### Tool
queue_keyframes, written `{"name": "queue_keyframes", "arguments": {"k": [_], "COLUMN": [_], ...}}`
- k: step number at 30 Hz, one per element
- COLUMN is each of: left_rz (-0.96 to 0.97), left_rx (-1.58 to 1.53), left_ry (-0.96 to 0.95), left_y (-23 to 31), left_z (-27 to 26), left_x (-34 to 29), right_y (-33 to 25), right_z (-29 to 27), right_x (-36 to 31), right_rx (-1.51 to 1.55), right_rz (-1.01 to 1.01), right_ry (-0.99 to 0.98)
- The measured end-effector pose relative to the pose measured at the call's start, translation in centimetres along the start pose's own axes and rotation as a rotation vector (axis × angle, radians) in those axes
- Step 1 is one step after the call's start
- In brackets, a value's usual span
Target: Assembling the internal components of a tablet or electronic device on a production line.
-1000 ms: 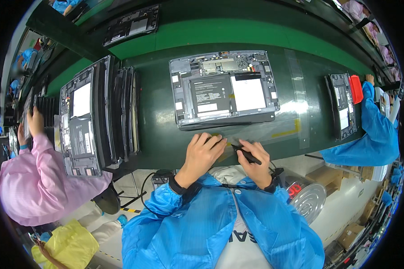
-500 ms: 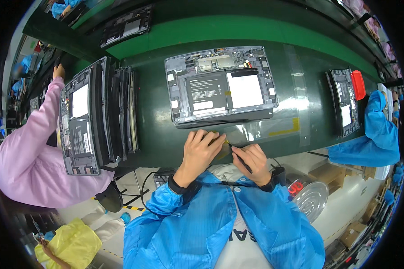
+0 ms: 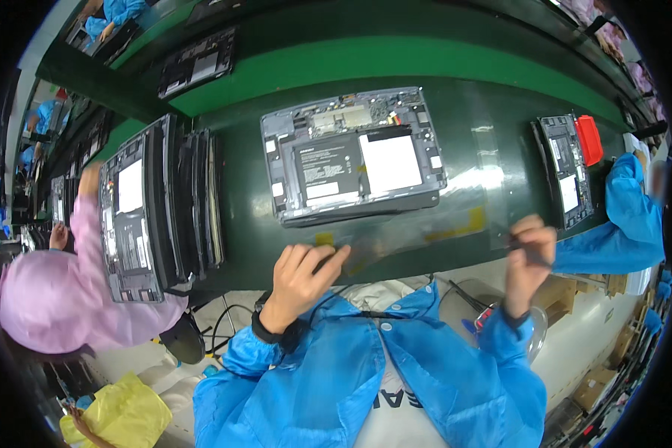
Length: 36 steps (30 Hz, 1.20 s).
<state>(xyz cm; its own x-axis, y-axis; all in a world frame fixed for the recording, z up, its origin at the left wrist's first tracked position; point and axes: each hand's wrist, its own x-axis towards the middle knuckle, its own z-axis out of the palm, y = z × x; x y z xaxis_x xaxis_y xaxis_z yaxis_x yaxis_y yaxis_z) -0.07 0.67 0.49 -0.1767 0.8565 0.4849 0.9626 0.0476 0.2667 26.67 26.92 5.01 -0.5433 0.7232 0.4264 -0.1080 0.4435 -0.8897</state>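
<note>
My left hand point(image 3: 299, 287) is at the table's front edge, fingers curled and fingertips drawn together; what they pinch, if anything, I cannot make out. Beside those fingertips is the left end of a clear film strip point(image 3: 396, 244) with yellow tape point(image 3: 468, 221) on it. My right hand point(image 3: 526, 265), smeared by motion, is raised off the strip's right end, closed on a thin dark tool point(image 3: 536, 257) whose kind is unclear. Behind my left hand lies an opened tablet point(image 3: 328, 159), showing its black battery, circuit board and a white panel.
Upright opened tablets point(image 3: 134, 216) are stacked at left, beside a person in pink point(image 3: 45, 299). More tablets point(image 3: 567, 172) lean at right next to a red object point(image 3: 589, 140), near a blue sleeve point(image 3: 623, 224). Another tablet point(image 3: 198, 63) lies on the far left surface.
My right hand has swung away to the right with the thin dark tool, leaving my left hand. My left hand has shifted slightly left and nearer me.
</note>
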Motion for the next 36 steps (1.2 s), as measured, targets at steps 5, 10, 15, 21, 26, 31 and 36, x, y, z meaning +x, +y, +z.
{"name": "queue_keyframes", "arguments": {"k": [5, 10, 15, 21, 26, 31, 36], "left_rz": [-0.198, -0.19, -0.022, 0.052, 0.029, 0.018, 0.017], "left_rx": [-0.164, -0.057, -0.135, 0.053, 0.031, 0.01, 0.005], "left_ry": [0.044, -0.025, -0.04, -0.188, -0.205, -0.21, -0.198], "left_y": [0.0, -2.9, -2.7, -2.8, -2.9, -3.0, -3.2], "left_z": [-1.1, 5.2, 5.0, 4.1, 4.2, 4.2, 4.1], "left_x": [11.3, 17.1, 17.6, 17.8, 17.7, 17.7, 17.7], "right_y": [1.9, 6.6, 9.7, 11.1, 11.7, 11.7, 10.6], "right_z": [-2.4, 5.2, 10.1, 12.0, 12.5, 12.4, 12.5], "right_x": [10.4, 18.6, 21.6, 22.1, 22.0, 21.8, 21.5], "right_rx": [0.057, 0.219, 0.244, 0.037, -0.06, -0.053, -0.027], "right_rz": [0.148, 0.215, 0.177, 0.101, 0.031, 0.041, 0.134], "right_ry": [-0.13, -0.34, -0.411, -0.582, -0.577, -0.556, -0.564]}}
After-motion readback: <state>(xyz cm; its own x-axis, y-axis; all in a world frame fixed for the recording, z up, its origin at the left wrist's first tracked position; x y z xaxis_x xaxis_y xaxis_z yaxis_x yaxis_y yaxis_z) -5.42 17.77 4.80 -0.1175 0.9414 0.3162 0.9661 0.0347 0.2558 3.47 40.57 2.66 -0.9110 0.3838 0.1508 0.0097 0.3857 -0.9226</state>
